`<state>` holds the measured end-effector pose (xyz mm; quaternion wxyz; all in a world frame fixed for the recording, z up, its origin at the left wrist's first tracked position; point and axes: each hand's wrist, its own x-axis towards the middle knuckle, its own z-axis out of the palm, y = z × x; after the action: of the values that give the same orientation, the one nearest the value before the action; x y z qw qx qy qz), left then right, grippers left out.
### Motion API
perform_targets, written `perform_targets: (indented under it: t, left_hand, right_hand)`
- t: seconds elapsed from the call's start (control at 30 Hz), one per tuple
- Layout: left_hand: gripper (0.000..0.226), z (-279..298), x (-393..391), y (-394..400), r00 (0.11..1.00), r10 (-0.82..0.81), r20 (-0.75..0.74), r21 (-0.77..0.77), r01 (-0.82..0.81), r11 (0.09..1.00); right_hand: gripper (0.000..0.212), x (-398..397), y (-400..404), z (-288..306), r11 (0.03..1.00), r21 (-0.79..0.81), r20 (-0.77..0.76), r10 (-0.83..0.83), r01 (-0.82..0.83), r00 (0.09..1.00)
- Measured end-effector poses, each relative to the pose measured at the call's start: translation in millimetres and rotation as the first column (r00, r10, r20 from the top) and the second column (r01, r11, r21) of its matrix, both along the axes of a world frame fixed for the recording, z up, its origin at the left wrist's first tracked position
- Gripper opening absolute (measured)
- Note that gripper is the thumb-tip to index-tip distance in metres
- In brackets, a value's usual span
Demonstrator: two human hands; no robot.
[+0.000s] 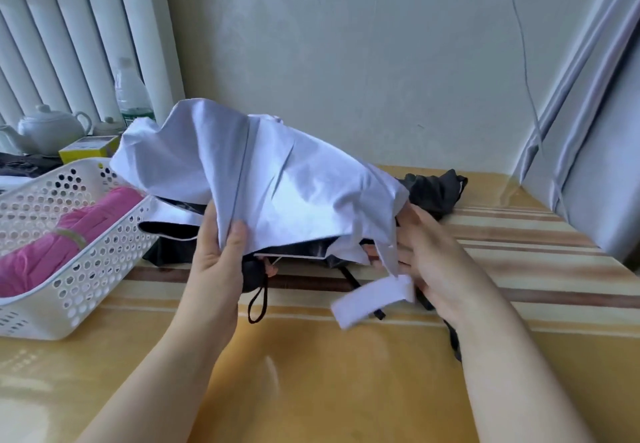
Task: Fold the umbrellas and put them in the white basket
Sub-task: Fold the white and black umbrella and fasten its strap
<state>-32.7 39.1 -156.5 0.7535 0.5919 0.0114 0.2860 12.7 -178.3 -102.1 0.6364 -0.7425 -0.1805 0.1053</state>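
At the far left a white basket (65, 269) sits on the striped table (311, 373) with a folded pink umbrella (52, 252) lying inside it, and behind it stand a white teapot (52, 130), a yellow box (88, 148) and a plastic bottle (133, 96) (their labels are too blurred to read). The left hand (216, 262) pinches a fold of the white umbrella (259, 179), thumb on top of the cloth and fingers hidden beneath, its black wrist loop (258, 304) dangling just below the palm. To the right, the right hand (433, 262) reaches under the canopy's edge with fingers fairly straight, the white closing strap (374, 298) hanging at its fingertips, though I cannot tell whether it grasps anything; a black umbrella (433, 193) lies just beyond those fingers.
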Motion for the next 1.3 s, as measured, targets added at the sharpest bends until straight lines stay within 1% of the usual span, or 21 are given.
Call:
perform_targets:
  t: [0.13,0.33,0.4,0.43,0.5,0.57,0.6,0.67,0.7,0.73,0.77,0.83,0.93,0.97,1.0,1.03,1.07,1.13,1.17,1.23,1.3]
  left_hand:
    - [0.041,-2.3,1.5,-1.2,0.999,0.051,-0.008,0.056,-0.05,0.997]
    - [0.043,-0.1,-0.7,-2.7,0.999,0.045,-0.03,0.102,-0.042,0.994]
    - [0.044,1.5,-2.5,-3.2,0.999,0.035,-0.032,0.099,-0.032,0.995]
    - [0.044,2.2,-3.3,-3.4,0.999,0.026,-0.032,0.093,-0.023,0.995]
    - [0.042,1.8,-3.3,-2.7,1.0,0.0,-0.029,0.079,0.003,0.997]
    - [0.04,0.9,-2.7,-1.2,0.999,-0.028,-0.026,0.061,0.029,0.998]
    - [0.042,0.4,-2.3,-0.7,0.999,-0.037,-0.026,0.043,0.038,0.998]
    - [0.042,-0.4,-1.5,0.5,0.998,-0.048,-0.034,0.011,0.048,0.999]
    - [0.038,-0.3,-1.1,0.7,0.998,-0.044,-0.04,-0.004,0.043,0.999]
    - [0.036,-0.2,-0.9,1.1,0.998,-0.035,-0.049,-0.014,0.035,0.999]
    - [0.035,-0.6,-0.3,1.9,0.998,-0.028,-0.06,-0.017,0.027,0.999]
    - [0.036,-1.4,0.4,4.2,0.996,-0.028,-0.08,-0.004,0.028,1.0]
    - [0.035,-1.7,0.6,5.1,0.993,-0.041,-0.106,0.019,0.044,0.999]
    - [0.035,-1.2,0.2,4.5,0.993,-0.052,-0.109,0.019,0.054,0.998]
    - [0.035,-0.7,-0.2,3.8,0.992,-0.065,-0.105,0.016,0.067,0.998]
    - [0.035,-0.2,-0.7,3.3,0.992,-0.076,-0.099,0.013,0.078,0.997]
    - [0.035,0.5,-1.4,2.6,0.992,-0.086,-0.094,0.012,0.087,0.996]
    - [0.037,1.3,-2.1,2.4,0.992,-0.094,-0.085,0.01,0.095,0.995]
    - [0.038,1.5,-2.5,2.0,0.992,-0.096,-0.082,0.017,0.098,0.995]
    - [0.039,1.3,-2.8,1.3,0.991,-0.098,-0.088,0.029,0.101,0.994]
    - [0.038,1.0,-2.2,2.2,0.992,-0.089,-0.089,0.028,0.092,0.995]
  right_hand:
    - [0.09,-0.4,-8.8,6.4,0.994,0.082,-0.027,-0.075,0.077,0.997]
    - [0.086,-1.4,-11.5,5.3,0.99,-0.032,-0.012,-0.139,0.139,0.99]
    - [0.079,-1.5,-12.2,4.5,0.984,-0.103,0.016,-0.142,0.142,0.99]
    - [0.07,-1.9,-11.4,3.9,0.98,-0.132,0.025,-0.147,0.149,0.989]
    - [0.038,-1.0,-9.2,0.1,0.973,-0.15,0.078,-0.166,0.176,0.983]
    - [0.012,-0.1,-6.8,-0.9,0.97,-0.053,0.15,-0.226,0.236,0.962]
    - [0.012,-0.6,-6.6,-0.1,0.962,0.023,0.153,-0.274,0.273,0.95]
    - [0.018,-1.0,-7.6,5.3,0.926,0.184,0.058,-0.346,0.331,0.936]
    - [0.021,0.1,-10.9,7.2,0.909,0.219,0.02,-0.366,0.353,0.93]
    - [0.023,2.0,-15.3,7.7,0.911,0.193,0.023,-0.377,0.365,0.926]
    - [0.022,3.8,-19.8,7.6,0.927,0.128,0.047,-0.361,0.353,0.931]
    - [0.017,3.1,-24.2,7.6,0.97,0.046,0.041,-0.239,0.237,0.97]
    - [0.018,3.7,-29.1,6.3,0.967,0.207,-0.043,-0.14,0.146,0.989]
    - [0.025,3.6,-30.4,7.3,0.956,0.256,-0.072,-0.13,0.145,0.989]
    - [0.039,4.9,-31.7,7.4,0.952,0.267,-0.098,-0.125,0.147,0.987]
    - [0.054,7.7,-33.8,6.2,0.957,0.239,-0.112,-0.143,0.166,0.983]
    - [0.059,8.7,-34.1,5.7,0.966,0.173,-0.106,-0.175,0.192,0.979]
    - [0.048,8.4,-32.5,3.9,0.961,-0.054,-0.008,-0.271,0.27,0.963]
    - [0.045,8.7,-31.9,1.8,0.949,-0.139,0.035,-0.281,0.283,0.959]
    - [0.054,10.5,-34.0,-4.0,0.958,-0.183,0.048,-0.217,0.222,0.975]
    - [0.049,10.1,-37.4,-3.8,0.969,-0.181,0.04,-0.162,0.166,0.986]
